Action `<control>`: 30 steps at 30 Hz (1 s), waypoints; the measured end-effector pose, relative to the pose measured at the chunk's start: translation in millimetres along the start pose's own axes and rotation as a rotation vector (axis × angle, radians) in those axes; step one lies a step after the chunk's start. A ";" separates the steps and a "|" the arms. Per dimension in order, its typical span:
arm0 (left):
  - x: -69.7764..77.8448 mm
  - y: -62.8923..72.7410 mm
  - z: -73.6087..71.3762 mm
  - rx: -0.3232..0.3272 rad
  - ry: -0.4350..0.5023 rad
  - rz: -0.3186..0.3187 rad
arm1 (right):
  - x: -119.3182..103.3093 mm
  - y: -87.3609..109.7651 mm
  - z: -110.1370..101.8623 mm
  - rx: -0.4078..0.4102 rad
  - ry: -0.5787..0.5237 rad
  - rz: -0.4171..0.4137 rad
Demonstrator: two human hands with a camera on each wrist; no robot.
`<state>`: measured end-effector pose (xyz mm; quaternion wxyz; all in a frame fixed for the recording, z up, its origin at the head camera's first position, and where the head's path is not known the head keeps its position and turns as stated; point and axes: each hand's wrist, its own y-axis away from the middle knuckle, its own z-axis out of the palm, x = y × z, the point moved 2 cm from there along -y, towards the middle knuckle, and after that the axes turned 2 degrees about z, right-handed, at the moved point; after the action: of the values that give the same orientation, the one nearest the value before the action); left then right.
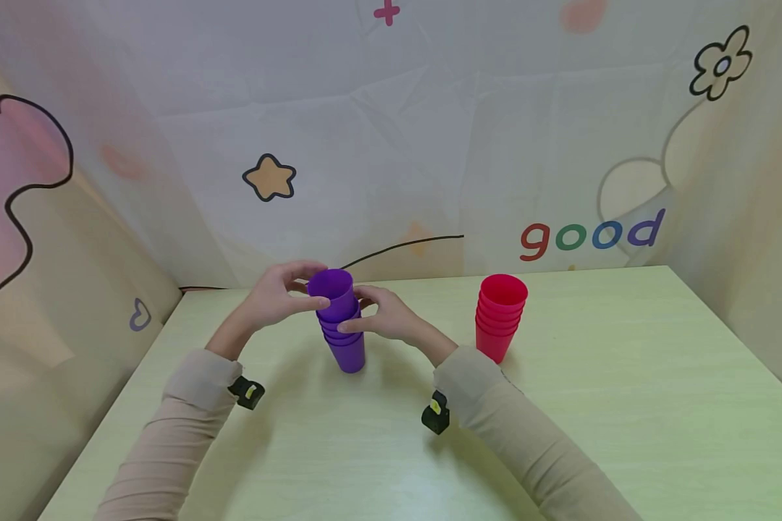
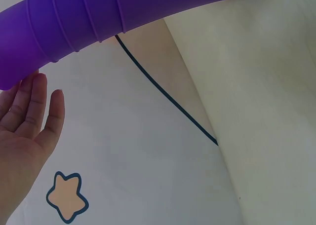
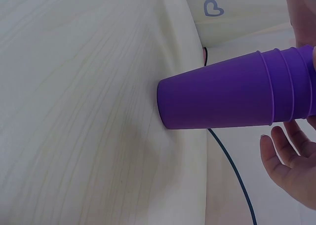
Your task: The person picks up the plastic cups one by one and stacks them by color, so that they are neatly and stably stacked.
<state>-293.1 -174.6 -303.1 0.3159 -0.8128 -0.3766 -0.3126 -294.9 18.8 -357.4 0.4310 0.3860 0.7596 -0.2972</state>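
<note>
A stack of purple cups stands upright on the table, left of the middle. Its top cup rises further out than the rims below it. My left hand grips this top cup, thumb on the near side and fingers behind. Around the stack just below, my right hand holds on with its thumb in front; its other fingers are partly hidden behind the cups. In the right wrist view the lowest cup has its base on the table, and the right hand's fingers curve beside the rims.
To the right, a stack of red cups stands on the pale wooden table. Behind the table hangs a printed cloth with a star and the word "good". More cloth closes off both sides.
</note>
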 end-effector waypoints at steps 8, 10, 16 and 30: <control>-6.8 0.3 4.2 -0.034 0.010 -0.011 | 2.2 -1.1 0.6 0.011 0.008 0.006; -9.0 0.6 4.4 -0.035 0.014 -0.018 | 2.3 -1.1 0.7 0.014 0.009 0.001; -13.7 2.5 6.9 -0.030 0.032 -0.028 | 1.8 -0.2 0.8 0.018 0.020 -0.005; -23.1 6.4 13.0 -0.030 0.063 -0.040 | -0.4 0.8 0.7 0.001 0.049 -0.022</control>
<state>-296.4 -177.7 -329.9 0.3093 -0.7993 -0.3780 -0.3500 -293.9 18.6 -357.5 0.4085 0.3849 0.7740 -0.2929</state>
